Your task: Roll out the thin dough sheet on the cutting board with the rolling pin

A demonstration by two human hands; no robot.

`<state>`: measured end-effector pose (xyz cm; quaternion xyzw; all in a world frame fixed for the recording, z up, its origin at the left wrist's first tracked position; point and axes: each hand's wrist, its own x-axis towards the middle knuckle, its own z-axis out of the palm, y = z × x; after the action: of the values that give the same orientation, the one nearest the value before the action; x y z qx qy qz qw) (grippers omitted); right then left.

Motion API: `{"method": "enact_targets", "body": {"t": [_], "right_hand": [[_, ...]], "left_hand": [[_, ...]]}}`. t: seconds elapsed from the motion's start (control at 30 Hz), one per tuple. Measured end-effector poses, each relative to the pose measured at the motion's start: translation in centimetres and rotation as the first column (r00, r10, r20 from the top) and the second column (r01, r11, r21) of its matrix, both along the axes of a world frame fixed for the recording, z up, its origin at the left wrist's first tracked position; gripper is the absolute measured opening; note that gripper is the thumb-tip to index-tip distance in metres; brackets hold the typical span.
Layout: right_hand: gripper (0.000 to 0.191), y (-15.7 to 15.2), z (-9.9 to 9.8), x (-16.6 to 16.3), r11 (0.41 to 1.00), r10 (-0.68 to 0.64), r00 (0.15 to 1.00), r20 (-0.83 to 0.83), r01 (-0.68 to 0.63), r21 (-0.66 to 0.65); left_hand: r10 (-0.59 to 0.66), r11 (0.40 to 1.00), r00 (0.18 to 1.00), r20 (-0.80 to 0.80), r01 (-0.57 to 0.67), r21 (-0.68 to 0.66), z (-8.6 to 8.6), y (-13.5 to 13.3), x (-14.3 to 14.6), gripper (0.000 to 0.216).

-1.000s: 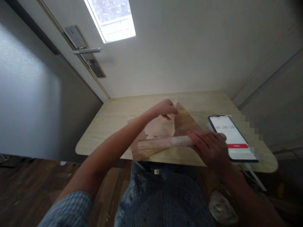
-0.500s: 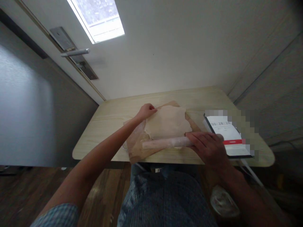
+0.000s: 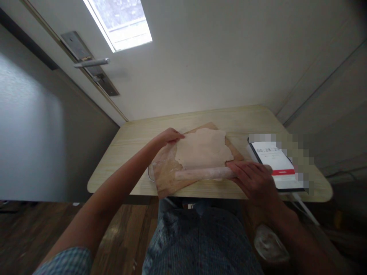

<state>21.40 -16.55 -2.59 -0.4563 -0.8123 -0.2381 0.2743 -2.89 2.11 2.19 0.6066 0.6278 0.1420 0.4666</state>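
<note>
A thin, pale sheet of rolled-out dough [image 3: 203,147] with ragged edges lies on brown baking paper [image 3: 168,181]. Across its near edge rests a flour-dusted rolling pin [image 3: 203,173]. My right hand [image 3: 254,177] is closed over the pin's right end, the tip poking out beyond the fingers. At the far left edge of the paper, close to the dough's corner, my left hand [image 3: 170,135] has its fingers pressed together on the paper. Whether those fingertips also pinch the dough is hard to see.
On the right of the wooden table [image 3: 114,152] lies a tablet [image 3: 275,164] showing a timer, with a white cable [image 3: 305,210]. Part of a clear rim [image 3: 151,172] shows left of the paper. A door [image 3: 200,76] with a lever handle [image 3: 91,63] stands behind. Below right is a clear container [image 3: 271,244].
My left hand has shifted left and slightly nearer me along the paper's edge. The rolling pin and my right hand have moved very slightly to the right.
</note>
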Motion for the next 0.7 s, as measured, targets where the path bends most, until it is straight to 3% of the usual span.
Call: {"method": "enact_targets", "body": {"t": [0.17,0.33,0.47,0.57,0.7], "right_hand": [[0.019,0.0,0.0,-0.3,1.0,0.006,1.0,-0.006,-0.006,-0.024],[0.019,0.1,0.0,-0.6,1.0,0.004,1.0,0.012,-0.004,-0.006],[0.019,0.2,-0.2,-0.4,0.999,0.036,0.998,0.049,-0.036,0.01],[0.02,0.3,-0.3,-0.2,1.0,0.027,0.998,0.057,-0.027,-0.01],[0.022,0.3,-0.1,-0.4,0.998,-0.022,1.0,0.019,0.023,-0.06]], "left_hand": [[0.0,1.0,0.992,0.123,-0.001,0.006,0.6,-1.1,-0.3,0.008],[-0.109,0.988,0.942,0.318,0.137,-0.066,-1.0,-2.4,-0.5,0.008],[-0.25,0.968,0.934,0.256,0.232,0.1,-1.9,-2.7,-0.1,0.013],[-0.192,0.962,0.97,0.151,0.156,0.225,-1.6,-3.2,0.2,0.012],[0.063,0.947,0.991,0.115,-0.095,0.308,-1.8,-4.9,-1.0,0.015]]}}
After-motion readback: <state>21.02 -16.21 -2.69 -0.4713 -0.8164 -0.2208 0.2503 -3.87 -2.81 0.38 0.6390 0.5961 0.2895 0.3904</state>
